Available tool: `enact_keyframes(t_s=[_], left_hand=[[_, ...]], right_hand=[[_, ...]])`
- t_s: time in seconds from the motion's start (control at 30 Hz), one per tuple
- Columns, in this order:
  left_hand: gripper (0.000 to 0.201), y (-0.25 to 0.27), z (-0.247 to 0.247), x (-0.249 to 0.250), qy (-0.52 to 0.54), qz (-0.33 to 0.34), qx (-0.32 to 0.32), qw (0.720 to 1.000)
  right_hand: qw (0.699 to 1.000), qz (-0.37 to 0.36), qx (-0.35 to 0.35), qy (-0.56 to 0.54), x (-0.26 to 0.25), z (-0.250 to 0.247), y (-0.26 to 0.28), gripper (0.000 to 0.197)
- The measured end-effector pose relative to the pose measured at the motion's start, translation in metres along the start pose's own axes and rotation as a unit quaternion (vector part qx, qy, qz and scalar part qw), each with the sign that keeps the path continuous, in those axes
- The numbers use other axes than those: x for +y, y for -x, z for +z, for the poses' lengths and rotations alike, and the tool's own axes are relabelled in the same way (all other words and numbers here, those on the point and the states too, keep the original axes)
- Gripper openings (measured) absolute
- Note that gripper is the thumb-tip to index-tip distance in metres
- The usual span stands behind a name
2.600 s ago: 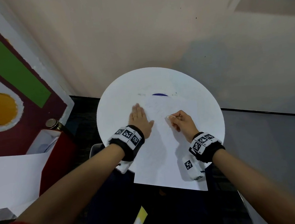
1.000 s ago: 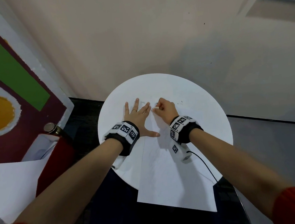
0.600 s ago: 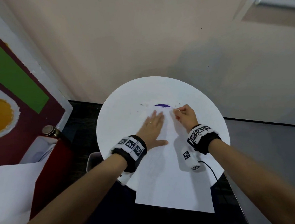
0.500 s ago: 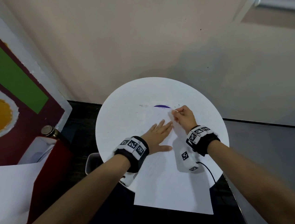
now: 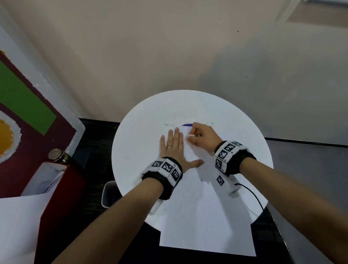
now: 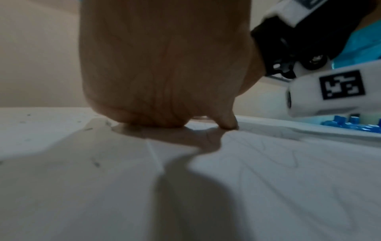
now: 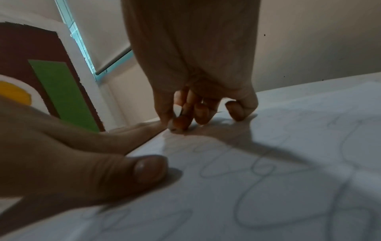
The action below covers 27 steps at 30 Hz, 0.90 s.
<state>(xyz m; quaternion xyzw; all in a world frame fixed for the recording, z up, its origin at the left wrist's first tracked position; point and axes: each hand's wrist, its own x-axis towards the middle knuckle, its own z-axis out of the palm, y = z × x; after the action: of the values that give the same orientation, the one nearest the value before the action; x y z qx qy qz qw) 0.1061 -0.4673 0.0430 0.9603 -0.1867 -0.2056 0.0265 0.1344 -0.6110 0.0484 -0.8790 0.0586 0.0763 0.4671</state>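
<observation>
Two hands work on a pencilled sheet of paper (image 5: 206,223) lying on a round white counter (image 5: 142,122).
The left hand (image 5: 173,146) lies flat, fingers straight and close together, pressing the paper near its 12 o'clock end. The right hand (image 5: 203,136), just beside it at 3 o'clock, has thumb and fingers curled, pinching a small white eraser (image 5: 190,135) down against the sheet. The paper's 6 o'clock edge overhangs the counter. A painted board (image 5: 14,93) stands at 9 o'clock.

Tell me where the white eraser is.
In the head view the white eraser is pinched by the fingers of the right hand, touching the paper just right of the flat left hand.
</observation>
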Motion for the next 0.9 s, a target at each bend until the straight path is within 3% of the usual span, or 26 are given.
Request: enact_keyframes(t_s=[0.13,0.27,0.4,0.57,0.67,0.83,0.9], left_hand=[[0.119,0.002,0.000,0.001,-0.023,-0.001,0.005,1.000],[0.118,0.003,-0.002,0.002,-0.049,0.002,0.014,0.999],[0.121,0.004,-0.002,0.001,-0.033,0.004,0.004,0.999],[0.124,0.005,-0.004,0.002,-0.019,0.002,-0.003,1.000],[0.124,0.005,-0.005,0.002,-0.017,-0.002,-0.011,1.000],[0.123,0.003,-0.007,0.001,-0.021,0.004,-0.018,1.000],[0.124,0.002,-0.007,0.002,-0.022,0.002,-0.023,1.000]], right_hand=[[0.996,0.013,0.074,0.042,-0.001,0.001,-0.007,0.025],[1.000,-0.008,0.005,0.012,-0.004,0.008,0.001,0.021],[0.996,0.010,0.074,0.043,-0.003,0.003,-0.008,0.018],[1.000,0.002,0.001,0.020,-0.007,-0.002,0.002,0.022],[0.996,0.005,0.077,0.039,-0.006,-0.003,-0.004,0.014],[0.999,0.003,0.015,0.033,-0.010,0.000,-0.001,0.020],[0.998,0.009,0.052,0.037,-0.009,-0.001,-0.006,0.018]])
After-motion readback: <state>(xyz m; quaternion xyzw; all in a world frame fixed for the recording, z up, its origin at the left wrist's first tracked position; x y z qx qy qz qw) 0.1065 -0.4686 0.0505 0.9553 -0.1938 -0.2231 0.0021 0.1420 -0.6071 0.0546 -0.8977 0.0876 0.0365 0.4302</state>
